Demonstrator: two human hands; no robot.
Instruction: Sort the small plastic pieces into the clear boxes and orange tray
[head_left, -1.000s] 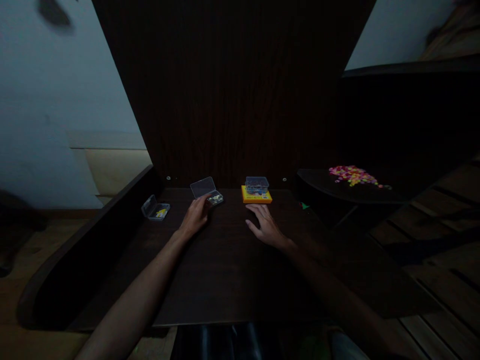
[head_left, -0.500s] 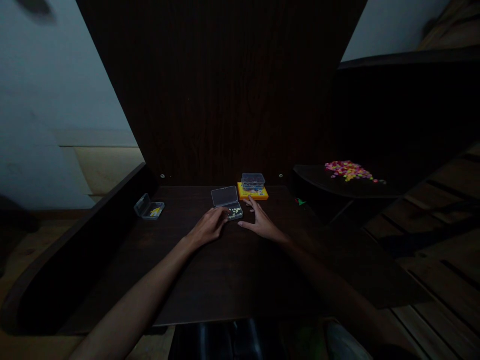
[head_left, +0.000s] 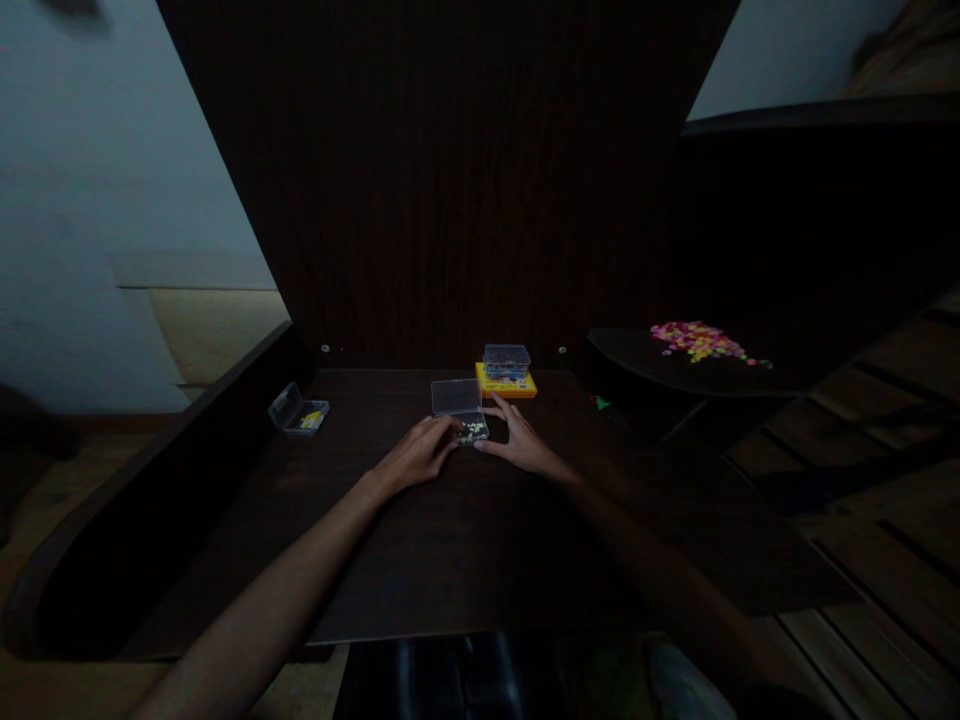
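Note:
A clear plastic box (head_left: 457, 396) stands on the dark table with its lid raised at the back. Small pale pieces (head_left: 474, 430) lie inside it. My left hand (head_left: 421, 449) reaches over the box's left part, its fingers bent and pressed together among the pieces; whatever they pinch is too small to see. On the other side, my right hand (head_left: 519, 440) holds the box between its thumb at the near right corner and its fingers at the far right edge.
Behind my right hand, a closed clear box (head_left: 506, 360) rests on a yellow box (head_left: 529, 388). Another open clear box (head_left: 300, 415) with yellow pieces is at left. Colourful small pieces (head_left: 701, 342) are heaped on the right shelf (head_left: 622, 350); a green item (head_left: 601, 402) lies below.
The open box has shifted slightly right and turned straighter. My right hand's thumb and fingers have closed in on its right side. My left fingers have moved a little further over the box.

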